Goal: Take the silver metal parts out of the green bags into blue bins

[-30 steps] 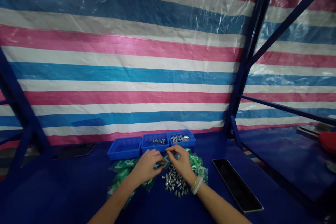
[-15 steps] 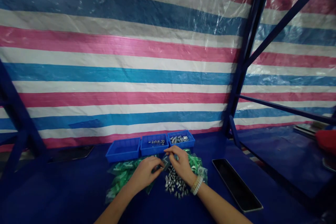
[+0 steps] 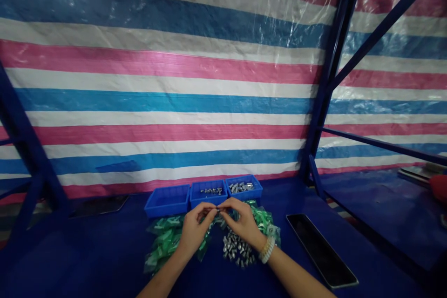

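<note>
My left hand (image 3: 196, 224) and my right hand (image 3: 244, 222) meet fingertip to fingertip just in front of the blue bins. Both are closed in a pinch around something small and dark that I cannot make out. Below my right hand lies a pile of small shiny metal parts (image 3: 238, 247). Green-printed clear plastic bags (image 3: 165, 242) are heaped beside my left hand, and more green bags (image 3: 262, 218) lie beyond my right wrist, which wears a beaded bracelet (image 3: 267, 249).
Three blue bins stand in a row: a left bin (image 3: 166, 199), a middle bin (image 3: 207, 199) with small metal pieces, and a right bin (image 3: 256, 189) with metal pieces. A black phone-like slab (image 3: 321, 250) lies right. A dark flat object (image 3: 99, 206) lies far left. Blue frame posts (image 3: 316, 116) flank the table.
My hands have come together, fingertips now touching and raised slightly toward the bins. The small clear bag between them earlier no longer shows plainly. The view has shifted a little.
</note>
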### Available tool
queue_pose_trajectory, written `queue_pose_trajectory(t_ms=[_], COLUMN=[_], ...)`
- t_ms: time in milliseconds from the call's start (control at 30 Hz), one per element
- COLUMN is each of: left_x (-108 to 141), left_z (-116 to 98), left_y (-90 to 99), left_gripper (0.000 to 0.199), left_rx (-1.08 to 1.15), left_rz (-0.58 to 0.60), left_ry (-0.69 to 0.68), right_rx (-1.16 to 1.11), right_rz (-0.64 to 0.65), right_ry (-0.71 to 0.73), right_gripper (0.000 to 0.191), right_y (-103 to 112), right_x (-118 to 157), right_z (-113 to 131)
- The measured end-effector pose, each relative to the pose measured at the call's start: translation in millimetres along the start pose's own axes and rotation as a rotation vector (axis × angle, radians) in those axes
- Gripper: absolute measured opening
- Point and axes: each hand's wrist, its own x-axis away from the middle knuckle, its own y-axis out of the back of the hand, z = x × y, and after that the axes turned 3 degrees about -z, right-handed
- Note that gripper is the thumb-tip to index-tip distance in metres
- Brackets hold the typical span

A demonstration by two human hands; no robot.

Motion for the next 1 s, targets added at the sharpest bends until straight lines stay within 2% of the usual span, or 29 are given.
queue_pose_trajectory(t_ms=[300, 467, 633, 800, 1000], left_x=[3, 7, 9, 9, 9], left_z=[-12, -8, -6, -6, -8], left_y=[-2.0, -6.4, -9.1, -9.6, -6.6], left_gripper=[0.027, 0.023, 0.020, 0.015, 0.010], left_rx=[0.072, 0.033, -0.029, -0.090, -0.213], left_rz=[0.019, -0.034, -0.073, -0.092, -0.105], left_ry=[0.060, -0.004, -0.064, -0.141, -0.214], right_rx=[-0.006, 0.022, 0.009, -0.099, -0.339], right_rz=[-0.018, -0.032, -0.017, 0.041, 0.159], right_ry=[-0.038, -0.088, -0.167, -0.306, -0.405], right_gripper=[0.008, 0.014, 0.025, 0.030, 0.034], right_y=[3, 4, -2, -8, -8], right_x=[-1, -2, 1, 3, 0], right_z=[7, 9, 1, -6, -1])
